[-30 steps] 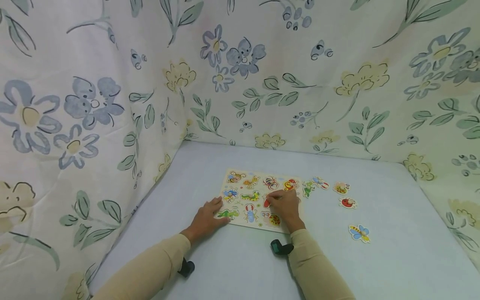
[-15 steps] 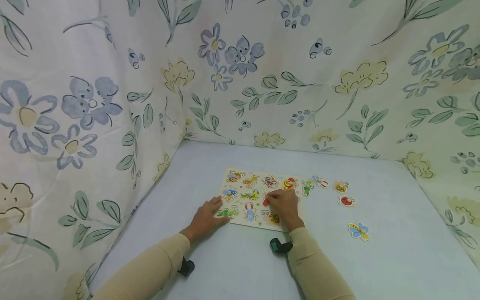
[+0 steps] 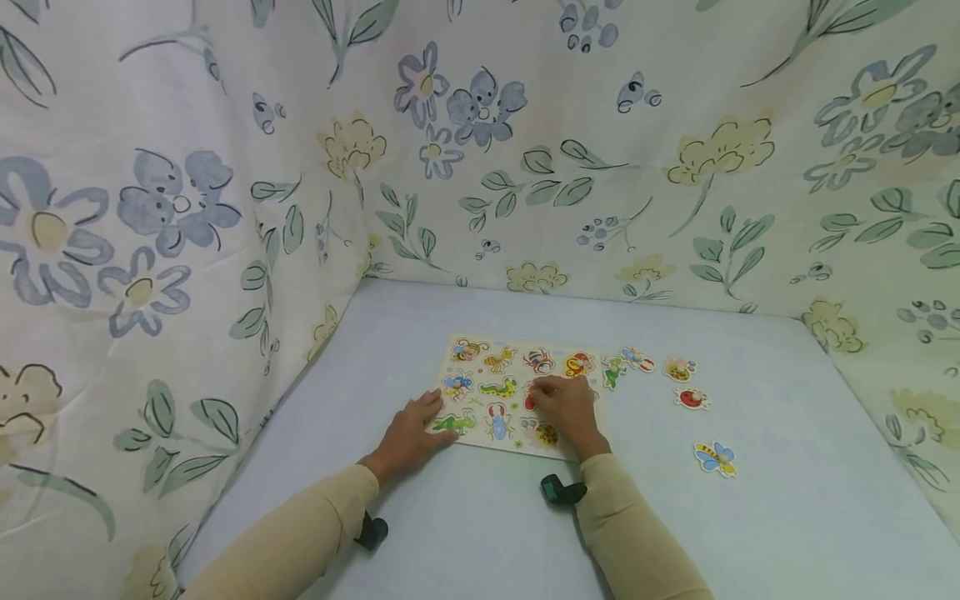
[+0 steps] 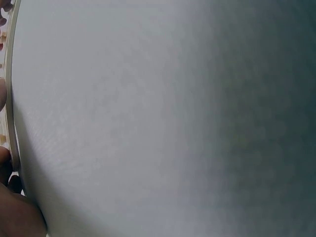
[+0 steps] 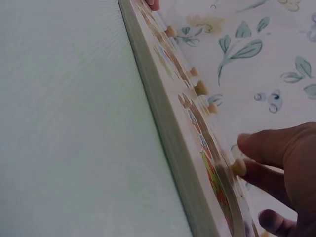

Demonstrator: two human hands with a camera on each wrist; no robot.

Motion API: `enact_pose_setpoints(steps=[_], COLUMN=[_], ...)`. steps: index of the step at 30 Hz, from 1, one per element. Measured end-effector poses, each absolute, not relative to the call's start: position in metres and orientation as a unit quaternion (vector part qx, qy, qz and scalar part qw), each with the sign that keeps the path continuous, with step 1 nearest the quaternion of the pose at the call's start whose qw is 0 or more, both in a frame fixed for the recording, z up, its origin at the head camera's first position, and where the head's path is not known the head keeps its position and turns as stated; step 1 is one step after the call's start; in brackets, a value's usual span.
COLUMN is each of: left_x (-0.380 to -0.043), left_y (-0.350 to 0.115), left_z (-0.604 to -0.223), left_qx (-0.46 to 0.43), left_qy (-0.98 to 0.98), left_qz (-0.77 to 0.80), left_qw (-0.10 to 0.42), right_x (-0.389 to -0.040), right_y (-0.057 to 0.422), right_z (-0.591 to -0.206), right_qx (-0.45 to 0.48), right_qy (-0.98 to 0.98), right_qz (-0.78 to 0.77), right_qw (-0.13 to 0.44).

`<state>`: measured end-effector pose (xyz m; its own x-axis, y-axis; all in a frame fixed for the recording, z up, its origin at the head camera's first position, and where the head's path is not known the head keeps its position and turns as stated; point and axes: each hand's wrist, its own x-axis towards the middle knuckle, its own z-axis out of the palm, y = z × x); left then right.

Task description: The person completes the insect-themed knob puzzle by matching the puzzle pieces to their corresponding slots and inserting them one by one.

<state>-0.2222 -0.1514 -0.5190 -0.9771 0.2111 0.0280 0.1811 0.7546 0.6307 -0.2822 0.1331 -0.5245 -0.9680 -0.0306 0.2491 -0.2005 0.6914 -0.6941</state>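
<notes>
A wooden insect puzzle board lies on the table in the head view. My right hand reaches over its right half, thumb and forefinger at the knob of a red insect puzzle piece. In the right wrist view, that hand's fingertips close in around a small wooden knob; the hand covers part of the board. My left hand rests at the board's left edge, fingers spread and thumb along the near corner. Only bits of it show at the edge of the left wrist view.
Loose pieces lie right of the board: a green grasshopper, a beetle, a snail, a ladybug and a blue-and-yellow winged insect. Flowered cloth hangs behind the white table and at the left.
The head view has tilted and shifted slightly. Both hands keep their places on the board, and the loose pieces have not moved.
</notes>
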Motion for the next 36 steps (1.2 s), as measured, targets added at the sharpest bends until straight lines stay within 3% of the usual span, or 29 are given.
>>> enact_pose_setpoints(steps=[7, 15, 22, 36], left_x=[-0.223, -0.229, -0.227, -0.228], left_y=[-0.152, -0.154, -0.152, -0.152], left_z=[-0.519, -0.518, -0.518, -0.519], left_qx=[0.098, 0.084, 0.076, 0.084], left_qy=[0.937, 0.937, 0.938, 0.936], left_qz=[0.334, 0.336, 0.333, 0.339], left_qw=[0.035, 0.037, 0.058, 0.054], right_x=[-0.279, -0.276, -0.265, -0.233], right_y=[0.14, 0.164, 0.189, 0.257], right_z=[-0.52, -0.512, -0.511, -0.498], right_qx=[0.022, 0.055, 0.021, -0.019], right_qy=[-0.906, -0.891, -0.89, -0.885], right_qz=[0.413, 0.428, 0.431, 0.407], right_qw=[0.085, 0.142, 0.146, 0.226])
